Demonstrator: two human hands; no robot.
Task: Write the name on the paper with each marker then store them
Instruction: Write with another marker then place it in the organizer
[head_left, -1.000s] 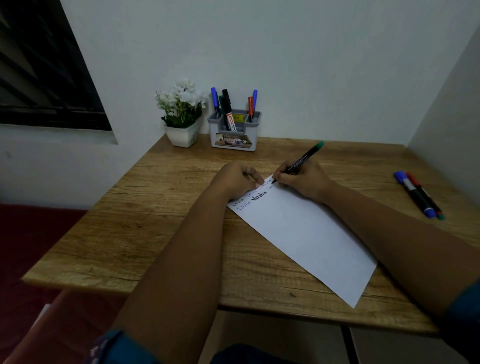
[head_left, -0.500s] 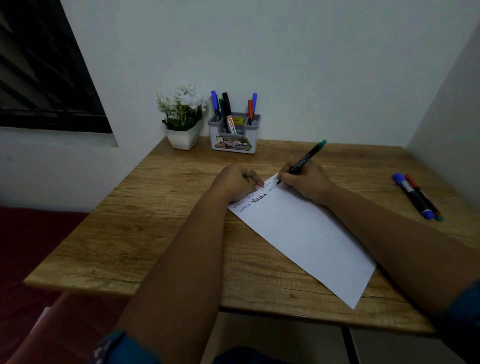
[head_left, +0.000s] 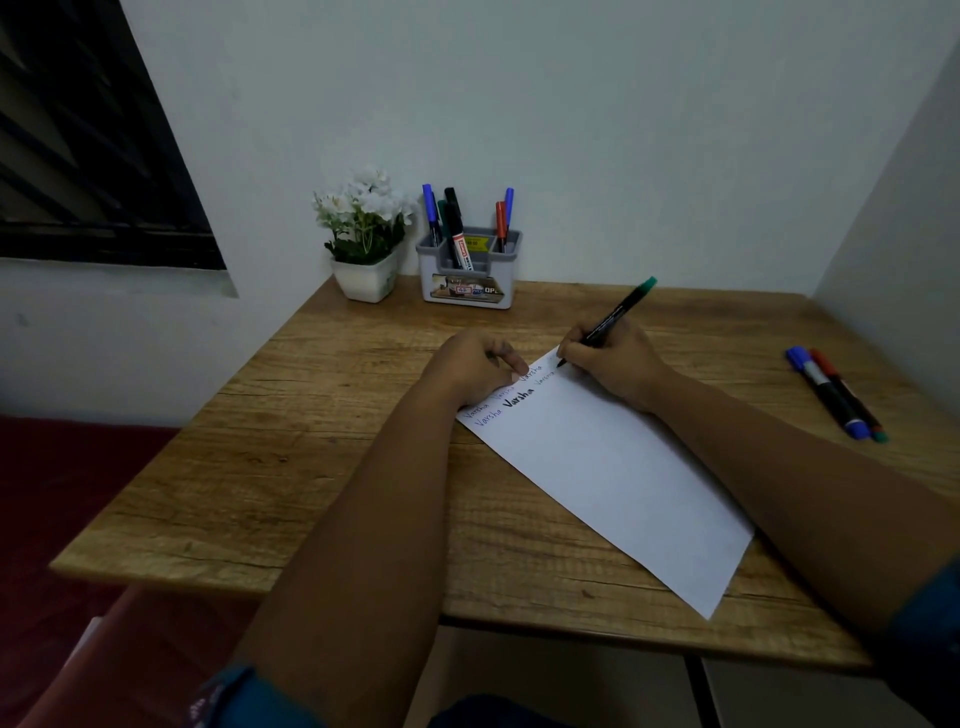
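A white paper (head_left: 613, 467) is laid slantwise on the wooden table (head_left: 322, 415), one corner far and one corner near, just short of the table's near edge. Several copies of the name are written along its far-left end, one of them in bold black.

A black marker (head_left: 610, 319) with a green end is pinched in the curled fingers of the right hand (head_left: 613, 364), and its tip is set on the far corner of the paper. The marker is tilted, with the green end pointing up and to the far right. The left hand (head_left: 470, 369) is rested on the far-left edge of the paper, fingers curled inward with the fingertips pressed on the sheet; nothing is gripped in it.

At the right side of the table, well apart from the paper, two markers (head_left: 831, 395) are laid side by side, one with blue ends and one with a red end.

At the far edge, a grey holder (head_left: 467, 283) is stood with blue, black and red markers upright in its compartments. Just left of it a white pot of white flowers (head_left: 366, 234) is placed.
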